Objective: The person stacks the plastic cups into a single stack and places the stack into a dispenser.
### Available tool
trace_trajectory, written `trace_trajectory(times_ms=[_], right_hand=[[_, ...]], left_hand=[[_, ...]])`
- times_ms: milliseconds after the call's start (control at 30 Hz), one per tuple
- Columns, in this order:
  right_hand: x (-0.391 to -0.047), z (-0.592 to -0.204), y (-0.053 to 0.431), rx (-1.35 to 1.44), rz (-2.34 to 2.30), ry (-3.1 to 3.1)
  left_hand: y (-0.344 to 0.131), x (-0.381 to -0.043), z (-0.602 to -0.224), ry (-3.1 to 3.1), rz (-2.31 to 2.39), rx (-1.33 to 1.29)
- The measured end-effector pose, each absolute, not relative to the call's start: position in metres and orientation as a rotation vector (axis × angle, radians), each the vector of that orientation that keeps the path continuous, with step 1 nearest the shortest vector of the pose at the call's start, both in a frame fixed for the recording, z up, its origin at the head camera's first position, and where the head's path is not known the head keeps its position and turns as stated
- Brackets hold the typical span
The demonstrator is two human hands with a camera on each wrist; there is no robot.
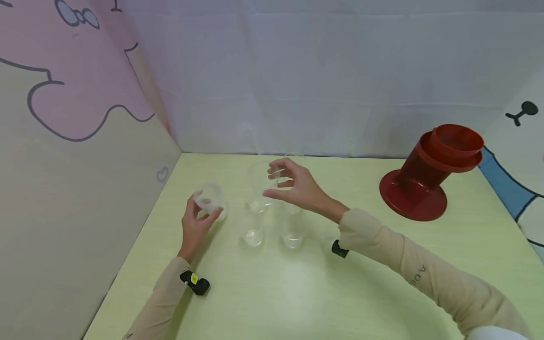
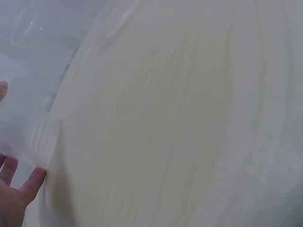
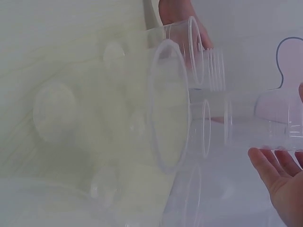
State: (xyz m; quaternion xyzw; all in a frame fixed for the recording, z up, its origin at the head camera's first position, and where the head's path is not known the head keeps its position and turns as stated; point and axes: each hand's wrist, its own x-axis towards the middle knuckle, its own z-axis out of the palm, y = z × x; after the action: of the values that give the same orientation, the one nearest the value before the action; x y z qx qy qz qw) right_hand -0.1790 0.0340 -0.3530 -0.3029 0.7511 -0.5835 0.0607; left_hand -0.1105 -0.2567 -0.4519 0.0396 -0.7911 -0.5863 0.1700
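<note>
On the left, my left hand [image 1: 196, 225] grips a short stack of clear plastic cups [image 1: 209, 194], thumb on one side and fingers on the other. The stacked rims [image 3: 217, 71] show as close ridges in the right wrist view. My right hand [image 1: 295, 186] holds one clear cup [image 1: 260, 179] between thumb and curled fingers, above other cups. In the right wrist view its fingertips press the side of the clear cup [image 3: 260, 118]. Below it, several clear cups stand on the table, among them a front left cup [image 1: 253, 235] and a front right cup [image 1: 293, 235].
A dark red cylinder [image 1: 418, 165] on a wide round base stands at the right of the table [image 1: 276, 302], with a red cup [image 1: 456, 141] in its top. Behind the table hangs a pale cloth wall [image 1: 318, 85]. A printed cloth [image 1: 85, 189] borders the left side.
</note>
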Motion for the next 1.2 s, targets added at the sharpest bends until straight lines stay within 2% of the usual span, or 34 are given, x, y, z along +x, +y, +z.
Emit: trace_trajectory(times_ms=[333,767,1067,1200], right_hand=[[-0.179,-0.348,0.023,-0.944,-1.794,2.246],[-0.158,-0.312,0.014,-0.955,-1.82,2.221],[-0.158,-0.309,0.005,-0.972,-1.81,2.23],[-0.161,-0.311,0.0,-0.991,-1.811,2.215]], left_hand=[[-0.251,-0.112,-0.447,-2.267,-1.713,0.103],[-0.26,-0.123,-0.478,-2.251,-1.701,0.09],[-0.258,-0.123,-0.477,-2.286,-1.718,0.076],[-0.253,-0.117,-0.466,-2.288,-1.762,0.059]])
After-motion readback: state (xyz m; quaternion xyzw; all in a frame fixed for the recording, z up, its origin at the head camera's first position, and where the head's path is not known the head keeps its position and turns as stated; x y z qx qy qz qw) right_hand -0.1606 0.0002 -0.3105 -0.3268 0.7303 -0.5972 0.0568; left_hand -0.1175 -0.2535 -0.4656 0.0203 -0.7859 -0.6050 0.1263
